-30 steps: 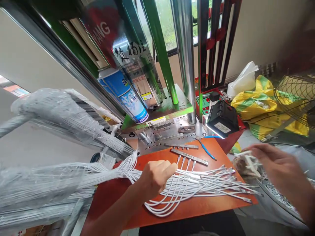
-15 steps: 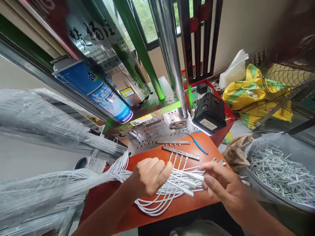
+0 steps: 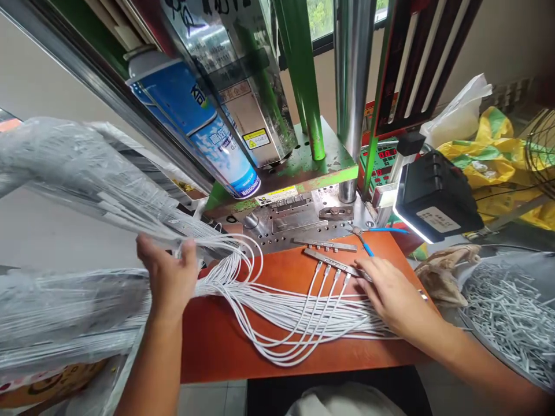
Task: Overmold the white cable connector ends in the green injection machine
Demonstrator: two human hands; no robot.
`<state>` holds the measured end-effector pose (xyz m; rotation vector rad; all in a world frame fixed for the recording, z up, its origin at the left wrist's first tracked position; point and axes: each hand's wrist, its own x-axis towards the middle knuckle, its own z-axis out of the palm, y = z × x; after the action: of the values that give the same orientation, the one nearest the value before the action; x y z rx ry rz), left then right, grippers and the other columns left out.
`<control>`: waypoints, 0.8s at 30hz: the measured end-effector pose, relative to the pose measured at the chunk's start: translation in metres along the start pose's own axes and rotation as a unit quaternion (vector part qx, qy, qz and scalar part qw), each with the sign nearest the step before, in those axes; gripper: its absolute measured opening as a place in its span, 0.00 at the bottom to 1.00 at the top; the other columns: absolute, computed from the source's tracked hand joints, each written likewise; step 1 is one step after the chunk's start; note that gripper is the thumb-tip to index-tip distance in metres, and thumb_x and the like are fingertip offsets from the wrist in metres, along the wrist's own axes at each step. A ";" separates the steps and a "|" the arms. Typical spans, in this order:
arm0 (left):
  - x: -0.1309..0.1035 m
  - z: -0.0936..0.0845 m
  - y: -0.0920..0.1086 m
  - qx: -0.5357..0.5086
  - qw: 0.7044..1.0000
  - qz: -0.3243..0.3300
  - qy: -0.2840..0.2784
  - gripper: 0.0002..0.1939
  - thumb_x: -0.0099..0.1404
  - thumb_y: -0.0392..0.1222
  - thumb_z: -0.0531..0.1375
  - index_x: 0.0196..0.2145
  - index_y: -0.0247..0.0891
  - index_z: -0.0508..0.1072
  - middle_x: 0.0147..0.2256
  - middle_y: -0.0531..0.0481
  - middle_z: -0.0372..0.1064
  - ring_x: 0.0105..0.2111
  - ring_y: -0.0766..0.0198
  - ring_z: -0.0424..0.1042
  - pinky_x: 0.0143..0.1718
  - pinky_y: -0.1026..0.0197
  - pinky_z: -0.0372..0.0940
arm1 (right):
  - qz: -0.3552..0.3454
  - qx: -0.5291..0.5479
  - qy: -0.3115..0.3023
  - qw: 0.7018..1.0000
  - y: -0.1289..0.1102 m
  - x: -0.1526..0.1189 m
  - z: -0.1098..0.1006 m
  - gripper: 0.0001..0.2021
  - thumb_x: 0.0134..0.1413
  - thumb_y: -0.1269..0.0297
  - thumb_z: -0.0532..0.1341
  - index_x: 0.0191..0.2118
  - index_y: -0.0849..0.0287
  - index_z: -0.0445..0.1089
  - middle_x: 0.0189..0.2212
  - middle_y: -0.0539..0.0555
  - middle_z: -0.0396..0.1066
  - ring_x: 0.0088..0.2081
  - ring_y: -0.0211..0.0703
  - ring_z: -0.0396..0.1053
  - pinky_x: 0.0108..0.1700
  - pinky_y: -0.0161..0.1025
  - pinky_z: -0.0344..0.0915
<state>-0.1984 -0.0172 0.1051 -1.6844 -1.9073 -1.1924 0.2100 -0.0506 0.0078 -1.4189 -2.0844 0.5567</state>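
Left of our left hand [image 3: 167,274], long bundles of white cable in clear plastic wrap [image 3: 73,300] run toward us, one above the other. Our left hand itself is raised with thumb and fingers spread wide; several loose white cables [image 3: 217,237] pass just beyond its fingertips and loop to its right, though we cannot tell whether it touches them. Above and to the right of that hand leans a blue aerosol can [image 3: 217,144], next to a green press plate [image 3: 303,173]. Farther right, beyond both hands, we see a perforated metal bed [image 3: 260,236].

Between our hands, a thick spread of white cables [image 3: 277,315] lies across the orange-red board [image 3: 208,364] and runs beneath our right hand [image 3: 364,274]. Four of these cables curve back to plugs seated along a slotted metal bar [image 3: 327,260], whose right end we pinch between right thumb and fingers. A second metal bar [image 3: 325,245] lies just beyond it, and blue-handled pliers [image 3: 367,248] rest just past our right fingertips. Beyond and right of this hand sits a black work lamp [image 3: 437,202], lit; nearer, to its right, white plastic scraps [image 3: 511,312] fill a lined bin.
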 end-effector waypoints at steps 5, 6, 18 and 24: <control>-0.099 0.006 0.074 -0.088 0.886 0.276 -0.361 0.33 0.73 0.45 0.58 0.70 0.38 0.54 0.68 0.36 0.57 0.69 0.46 0.55 0.68 0.42 0.57 | 0.000 -0.134 -0.031 0.990 0.004 0.003 0.026 0.14 0.69 0.66 0.49 0.52 0.56 0.69 0.43 0.60 0.68 0.42 0.55 0.63 0.42 0.50 0.62; -0.117 0.011 0.092 -0.105 0.854 0.296 -0.415 0.31 0.72 0.48 0.59 0.68 0.39 0.58 0.67 0.37 0.58 0.69 0.45 0.55 0.69 0.40 0.55 | 0.004 -0.136 -0.030 0.990 0.003 0.004 0.028 0.13 0.69 0.67 0.49 0.50 0.57 0.69 0.41 0.60 0.67 0.41 0.54 0.62 0.41 0.49 0.62; -0.131 0.047 0.123 -0.158 0.825 0.296 -0.455 0.16 0.73 0.53 0.57 0.46 0.39 0.73 0.45 0.41 0.71 0.43 0.52 0.67 0.42 0.52 0.61 | -0.003 0.027 0.021 0.999 -0.002 0.012 0.019 0.10 0.73 0.62 0.50 0.51 0.53 0.66 0.42 0.57 0.66 0.45 0.52 0.64 0.48 0.50 0.64; -0.116 0.042 0.113 -0.145 0.825 0.370 -0.403 0.13 0.73 0.45 0.54 0.37 0.35 0.74 0.30 0.44 0.67 0.31 0.55 0.63 0.31 0.53 0.53 | -0.094 0.016 0.094 0.991 0.011 0.088 -0.010 0.11 0.71 0.60 0.53 0.52 0.52 0.70 0.42 0.57 0.69 0.46 0.52 0.67 0.51 0.51 0.63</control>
<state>-0.0535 -0.0673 0.0383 -3.0398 -1.1114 -0.4678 0.1984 0.0355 0.0274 -1.1909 -2.0215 0.3650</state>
